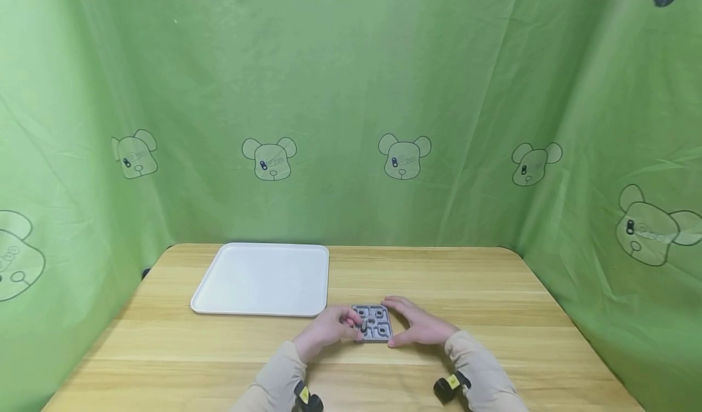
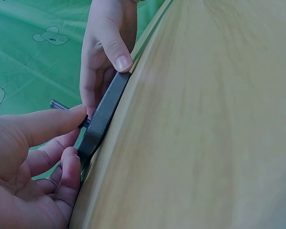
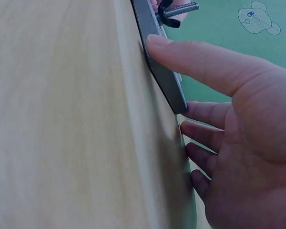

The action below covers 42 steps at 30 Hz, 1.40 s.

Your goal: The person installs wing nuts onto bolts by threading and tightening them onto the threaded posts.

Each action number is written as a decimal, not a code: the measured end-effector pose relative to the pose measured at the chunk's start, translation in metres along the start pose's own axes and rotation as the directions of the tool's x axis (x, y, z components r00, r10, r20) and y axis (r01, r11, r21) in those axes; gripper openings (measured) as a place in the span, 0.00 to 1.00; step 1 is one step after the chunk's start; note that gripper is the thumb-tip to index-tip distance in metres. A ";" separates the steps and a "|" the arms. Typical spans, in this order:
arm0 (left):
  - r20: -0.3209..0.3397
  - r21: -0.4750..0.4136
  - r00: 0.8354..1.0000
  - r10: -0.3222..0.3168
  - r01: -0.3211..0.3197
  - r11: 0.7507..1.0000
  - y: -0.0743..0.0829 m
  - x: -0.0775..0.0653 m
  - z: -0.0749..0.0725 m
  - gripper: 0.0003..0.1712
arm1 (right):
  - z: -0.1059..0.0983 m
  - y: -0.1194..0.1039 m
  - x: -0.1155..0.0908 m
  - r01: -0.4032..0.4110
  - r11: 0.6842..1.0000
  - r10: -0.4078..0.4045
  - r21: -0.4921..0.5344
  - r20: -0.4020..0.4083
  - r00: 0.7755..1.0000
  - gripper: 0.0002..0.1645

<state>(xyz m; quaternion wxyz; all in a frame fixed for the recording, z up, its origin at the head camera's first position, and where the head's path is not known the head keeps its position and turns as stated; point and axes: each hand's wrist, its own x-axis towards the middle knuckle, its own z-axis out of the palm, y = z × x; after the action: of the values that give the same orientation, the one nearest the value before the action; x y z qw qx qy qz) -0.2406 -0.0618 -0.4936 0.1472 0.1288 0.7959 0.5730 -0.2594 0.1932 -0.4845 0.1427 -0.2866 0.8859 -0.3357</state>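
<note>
A square dark grey metal plate (image 1: 382, 333) with moulded recesses lies flat on the table. A threaded bolt (image 3: 186, 8) stands up from it, carrying a black wing nut (image 3: 169, 21). My left hand (image 1: 330, 328) is at the plate's left side, its fingertips pinching at the wing nut, partly hidden behind the fingers in the left wrist view. From the right, my right hand (image 1: 421, 326) holds the plate across its edges, thumb (image 3: 190, 57) on the near side and fingers toward the far corner.
A white rectangular tray (image 1: 263, 278) lies at the back left of the wooden table (image 1: 466, 278). Green curtains (image 1: 340, 83) printed with bear heads hang behind and along both sides. Black wrist-worn devices sit on both sleeves.
</note>
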 end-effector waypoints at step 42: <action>-0.001 0.017 0.999 0.036 -0.036 0.999 0.001 -0.001 -0.002 0.10 | -0.002 -0.006 -0.002 0.007 1.000 -0.007 -0.012 0.000 1.000 0.57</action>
<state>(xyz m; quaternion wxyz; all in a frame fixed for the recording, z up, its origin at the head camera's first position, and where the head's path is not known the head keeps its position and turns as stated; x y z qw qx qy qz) -0.2402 -0.0637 -0.4920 0.1355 0.1441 0.7983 0.5689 -0.2562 0.1921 -0.4785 0.1397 -0.2908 0.8868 -0.3309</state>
